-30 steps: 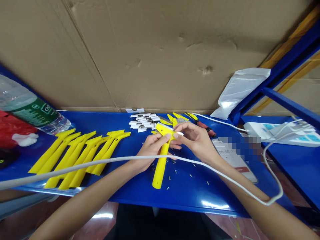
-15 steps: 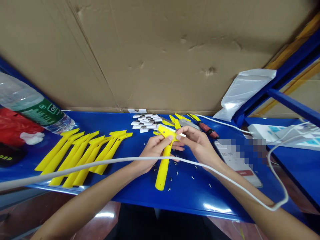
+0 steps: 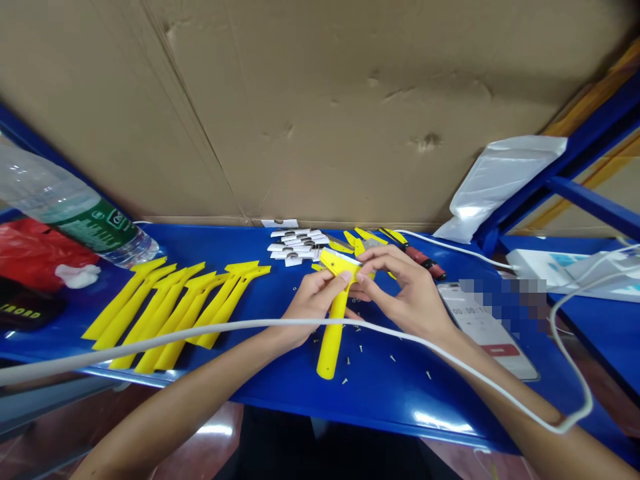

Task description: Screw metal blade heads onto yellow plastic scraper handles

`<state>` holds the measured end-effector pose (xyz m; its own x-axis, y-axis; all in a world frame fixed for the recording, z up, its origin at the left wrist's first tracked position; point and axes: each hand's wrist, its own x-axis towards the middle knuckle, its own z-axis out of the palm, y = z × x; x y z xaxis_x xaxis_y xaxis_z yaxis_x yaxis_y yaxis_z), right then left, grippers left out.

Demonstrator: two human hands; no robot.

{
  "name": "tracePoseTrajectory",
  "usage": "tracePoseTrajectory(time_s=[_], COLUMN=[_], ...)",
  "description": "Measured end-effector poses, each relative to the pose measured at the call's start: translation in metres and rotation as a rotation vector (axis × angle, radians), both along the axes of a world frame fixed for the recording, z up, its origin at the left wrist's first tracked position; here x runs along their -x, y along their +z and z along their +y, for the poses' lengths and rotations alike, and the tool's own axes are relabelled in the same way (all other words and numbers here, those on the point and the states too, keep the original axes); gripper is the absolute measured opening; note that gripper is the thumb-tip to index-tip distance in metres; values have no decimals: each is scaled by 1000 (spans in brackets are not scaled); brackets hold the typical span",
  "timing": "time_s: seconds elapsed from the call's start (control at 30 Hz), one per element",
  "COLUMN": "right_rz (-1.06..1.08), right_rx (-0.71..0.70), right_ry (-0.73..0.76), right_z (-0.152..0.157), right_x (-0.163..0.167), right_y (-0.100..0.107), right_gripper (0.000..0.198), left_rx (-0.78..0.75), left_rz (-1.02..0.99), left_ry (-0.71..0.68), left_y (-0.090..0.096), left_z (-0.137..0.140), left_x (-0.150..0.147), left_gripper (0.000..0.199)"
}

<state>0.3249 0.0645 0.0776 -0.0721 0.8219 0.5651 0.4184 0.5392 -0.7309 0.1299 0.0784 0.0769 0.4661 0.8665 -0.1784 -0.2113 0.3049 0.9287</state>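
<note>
Between my hands is a yellow scraper (image 3: 331, 347), its long handle pointing down toward the table's front edge and its wide head away from me. My left hand (image 3: 313, 303) grips it just under the head, thumb on top and fingers beneath. The fingers of my right hand (image 3: 405, 293) are pinched at the right side of the head, by a strip of grey metal along its top. Whether they also hold a small part cannot be seen. Small screws (image 3: 361, 348) lie scattered on the blue table (image 3: 280, 373) around the handle.
Several yellow handles (image 3: 190, 300) lie in a row at left, near a bottle (image 3: 95, 213) and red bag (image 3: 40, 250). Behind are paper-sleeved blades (image 3: 297, 245), yellow head pieces (image 3: 367, 237) and a red-black screwdriver (image 3: 425, 262). A phone (image 3: 495, 333) lies right. A white cable (image 3: 215, 327) crosses in front.
My right fingers have shifted slightly at the scraper's head, and the right hand is more arched. My left hand keeps its grip. The whole view has moved a little.
</note>
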Motion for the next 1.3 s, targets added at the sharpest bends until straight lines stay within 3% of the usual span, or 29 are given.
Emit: tracePoseTrajectory(time_s=[0.2,0.37,0.57,0.7,0.93,1.13,1.3], right_rz=[250,460,562,540,536,546,441], right_rx=[159,313,441,336,69,60,133], right_ry=[25,57,125,100,-135,-133,-104], right_z=[1,1,2,4,9,14,15], right_x=[6,9,9,5,-11,-17,-15], right_y=[-14,-19,-17,-9,-1,-2,-3], right_gripper=[12,29,35,26,13,11,18], left_rx=[-43,-54,-71,-115,-258,-296,-320], left_rz=[2,-3,-38,-88,-154,-171,-173], left_ry=[24,18,13,59,193,296,344], left_y=[0,0,-2,1,12,22,25], left_z=[-2,-3,-3,0,11,15,17], left_x=[-1,-1,-1,0,9,15,17], left_gripper=[34,35,43,49,41,29,29])
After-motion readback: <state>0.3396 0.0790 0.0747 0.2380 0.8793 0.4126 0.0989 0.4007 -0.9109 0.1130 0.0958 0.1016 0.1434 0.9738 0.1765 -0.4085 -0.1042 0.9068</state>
